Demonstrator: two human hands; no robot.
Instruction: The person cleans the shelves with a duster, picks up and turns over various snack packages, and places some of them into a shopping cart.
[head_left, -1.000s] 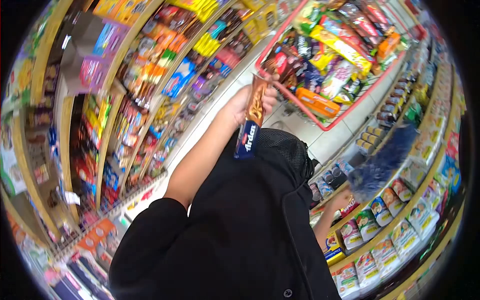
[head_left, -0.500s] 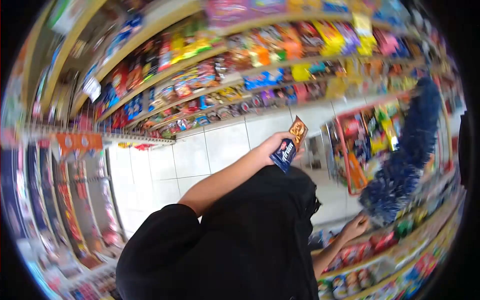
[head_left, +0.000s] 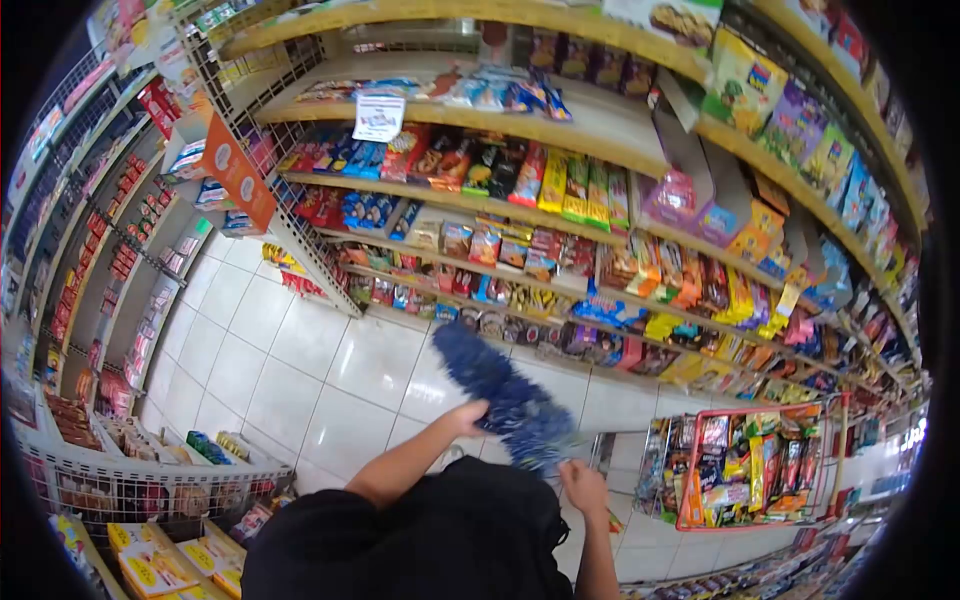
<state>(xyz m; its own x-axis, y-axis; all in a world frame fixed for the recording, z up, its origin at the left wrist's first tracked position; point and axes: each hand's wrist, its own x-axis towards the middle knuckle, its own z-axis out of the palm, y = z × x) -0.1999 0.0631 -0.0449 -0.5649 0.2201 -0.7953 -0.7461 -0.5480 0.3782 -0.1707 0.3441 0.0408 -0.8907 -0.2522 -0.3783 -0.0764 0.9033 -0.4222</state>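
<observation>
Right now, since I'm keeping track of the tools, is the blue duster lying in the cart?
No, the blue duster is between the left hand and the right hand, apart from the cart.

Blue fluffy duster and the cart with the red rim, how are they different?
The duster is blue and shaggy, but the cart has a smooth red rim. The duster is long and thin, while the cart is wide and boxy. The duster is by the person's two hands, but the cart sits away from them, full of snack packs. Both show against pale floor tiles.
</observation>
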